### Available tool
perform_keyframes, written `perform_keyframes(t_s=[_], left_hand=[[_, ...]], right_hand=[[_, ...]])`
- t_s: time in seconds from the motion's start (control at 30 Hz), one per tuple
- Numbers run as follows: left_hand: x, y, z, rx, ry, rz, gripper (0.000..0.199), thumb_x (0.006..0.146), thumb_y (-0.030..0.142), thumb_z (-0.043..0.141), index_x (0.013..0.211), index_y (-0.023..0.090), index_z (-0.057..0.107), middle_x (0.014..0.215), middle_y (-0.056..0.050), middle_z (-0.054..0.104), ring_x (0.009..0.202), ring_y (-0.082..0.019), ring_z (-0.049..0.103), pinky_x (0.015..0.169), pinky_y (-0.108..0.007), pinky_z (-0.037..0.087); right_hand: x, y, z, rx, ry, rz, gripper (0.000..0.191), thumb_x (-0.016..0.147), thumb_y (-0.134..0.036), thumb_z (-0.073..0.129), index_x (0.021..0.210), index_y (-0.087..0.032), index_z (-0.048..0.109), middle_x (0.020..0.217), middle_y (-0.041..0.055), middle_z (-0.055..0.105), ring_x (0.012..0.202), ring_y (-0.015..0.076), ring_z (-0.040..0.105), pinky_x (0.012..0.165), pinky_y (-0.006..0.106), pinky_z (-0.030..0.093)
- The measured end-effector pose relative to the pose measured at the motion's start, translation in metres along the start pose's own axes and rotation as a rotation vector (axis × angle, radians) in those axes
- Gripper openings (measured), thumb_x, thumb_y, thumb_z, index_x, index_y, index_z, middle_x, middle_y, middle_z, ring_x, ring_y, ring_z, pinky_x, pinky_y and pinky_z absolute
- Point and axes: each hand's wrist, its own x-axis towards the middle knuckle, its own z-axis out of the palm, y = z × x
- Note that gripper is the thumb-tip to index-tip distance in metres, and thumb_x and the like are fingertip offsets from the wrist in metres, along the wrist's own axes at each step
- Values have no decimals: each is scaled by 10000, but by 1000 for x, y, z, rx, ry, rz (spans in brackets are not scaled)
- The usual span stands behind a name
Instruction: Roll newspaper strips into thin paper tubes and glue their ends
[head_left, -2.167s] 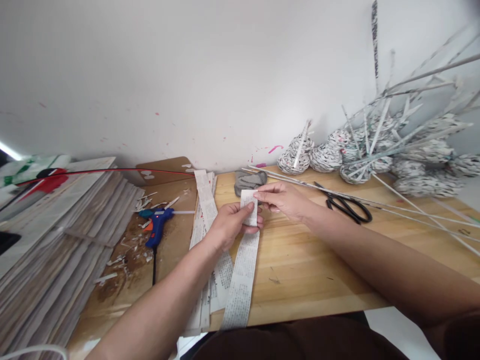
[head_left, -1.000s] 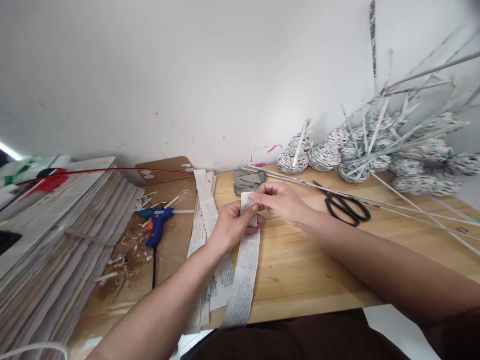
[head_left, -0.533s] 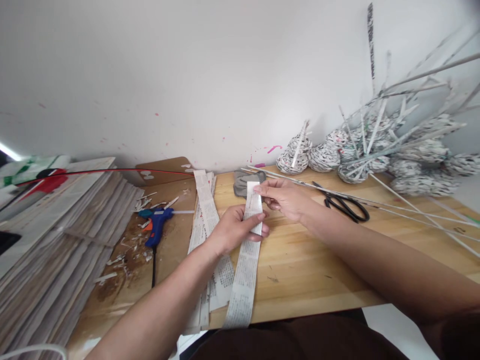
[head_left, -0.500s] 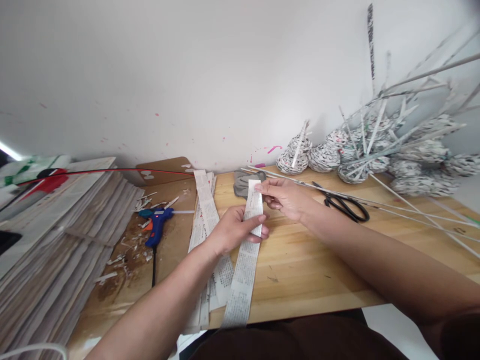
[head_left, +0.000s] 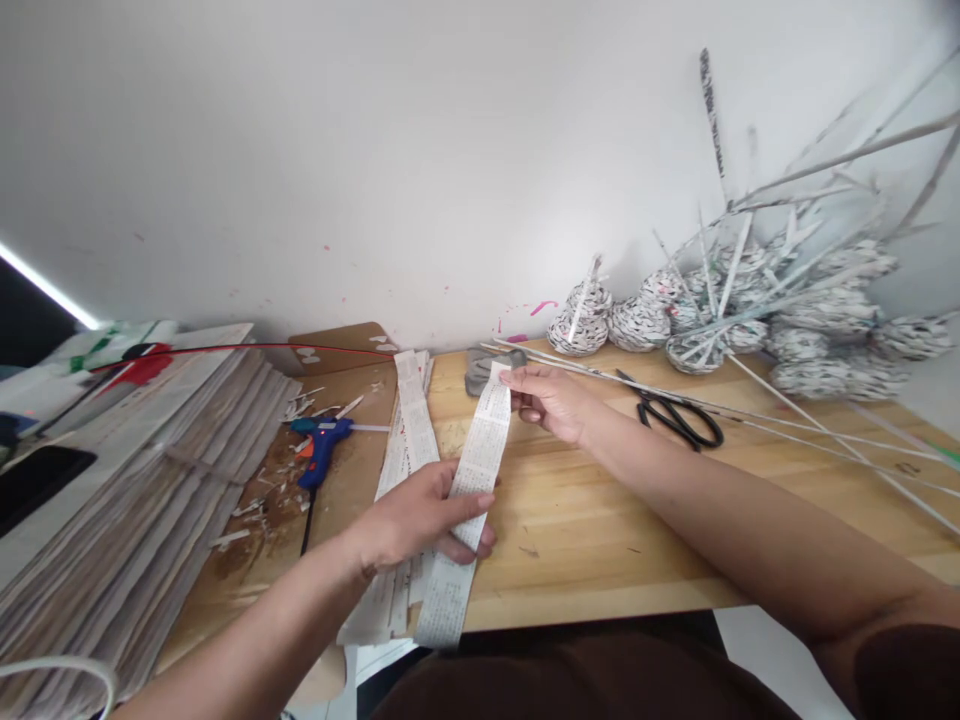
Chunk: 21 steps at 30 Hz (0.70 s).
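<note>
A long newspaper strip [head_left: 484, 440] runs from my right hand down to the table's front edge. My right hand [head_left: 551, 400] pinches its upper end between thumb and fingers. Lower down, my left hand [head_left: 431, 515] holds the same strip, thumb on top and fingers beneath. More printed strips [head_left: 412, 400] lie in a loose stack on the table, left of the held one and partly under my left hand. A grey cloth-like lump [head_left: 480, 372] sits just behind the strip's upper end.
Black scissors [head_left: 679, 418] lie right of my right hand, near long thin paper rods [head_left: 795, 420]. Woven paper shapes [head_left: 637, 322] line the wall. At left are a blue glue gun [head_left: 321, 450] among scraps and a tall newspaper stack [head_left: 150, 480].
My left hand has slid down the strip, toward the front left, away from my right hand. The right hand keeps its pinch on the upper end. The camera view has shifted slightly.
</note>
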Motion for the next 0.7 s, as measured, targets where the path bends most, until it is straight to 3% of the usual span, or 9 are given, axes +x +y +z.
perform_keyframes(t_s=[0.17, 0.27, 0.33, 0.43, 0.5, 0.6, 0.67, 0.7], left_hand=[[-36, -23, -4, 85, -63, -162, 408, 795, 481, 630, 1057, 170, 594, 811, -59, 677, 753, -191, 655, 542, -232, 514], [-50, -18, -15, 105, -100, -200, 501, 768, 461, 673, 1183, 200, 576, 1039, -105, 679, 880, -240, 662, 499, -217, 514], [-50, -6, -24, 123, 32, -141, 543, 759, 461, 685, 1227, 212, 568, 1115, -116, 661, 982, -271, 637, 515, -238, 541], [-32, 14, -31, 11, 299, 103, 495, 779, 404, 684, 1224, 210, 581, 1262, -127, 598, 1139, -284, 578, 614, -264, 572], [-9, 25, -29, -138, 406, 280, 486, 757, 312, 717, 1214, 206, 589, 1288, -127, 581, 1164, -268, 567, 681, -281, 578], [29, 33, -20, -341, 339, 402, 449, 708, 166, 735, 1143, 191, 629, 1221, -103, 622, 1065, -217, 621, 771, -308, 572], [50, 33, -15, -358, 213, 326, 379, 690, 164, 751, 1061, 152, 670, 1093, -107, 676, 896, -187, 673, 741, -291, 567], [58, 32, -14, -356, 203, 302, 311, 707, 207, 750, 1001, 128, 685, 1030, -111, 693, 828, -173, 681, 724, -282, 563]], right_hand=[[-3, 6, 8, -26, 28, 18, 338, 594, -381, 826, 694, -134, 619, 632, -2, 536, 536, 68, 413, 403, 198, 158], [-6, 9, 11, -29, 0, 14, 352, 586, -391, 828, 687, -136, 607, 596, -20, 504, 513, 62, 392, 405, 195, 165], [-7, 10, 13, -39, -8, 6, 359, 577, -388, 833, 684, -138, 600, 584, -28, 494, 501, 58, 383, 406, 195, 170], [-8, 13, 15, -70, 0, -11, 361, 572, -382, 839, 654, -148, 576, 561, -37, 489, 485, 56, 383, 407, 201, 179], [-9, 14, 16, -103, 1, -35, 356, 580, -382, 835, 634, -152, 568, 544, -42, 485, 473, 53, 376, 408, 205, 183], [-10, 14, 18, -155, 47, -80, 341, 588, -396, 825, 637, -153, 589, 527, -50, 483, 452, 47, 356, 409, 211, 188], [-9, 14, 17, -177, 104, -103, 346, 591, -416, 817, 633, -155, 595, 519, -45, 498, 442, 51, 366, 407, 213, 186], [-8, 13, 17, -181, 126, -102, 352, 590, -428, 814, 628, -156, 593, 517, -40, 506, 440, 54, 376, 405, 213, 182]])
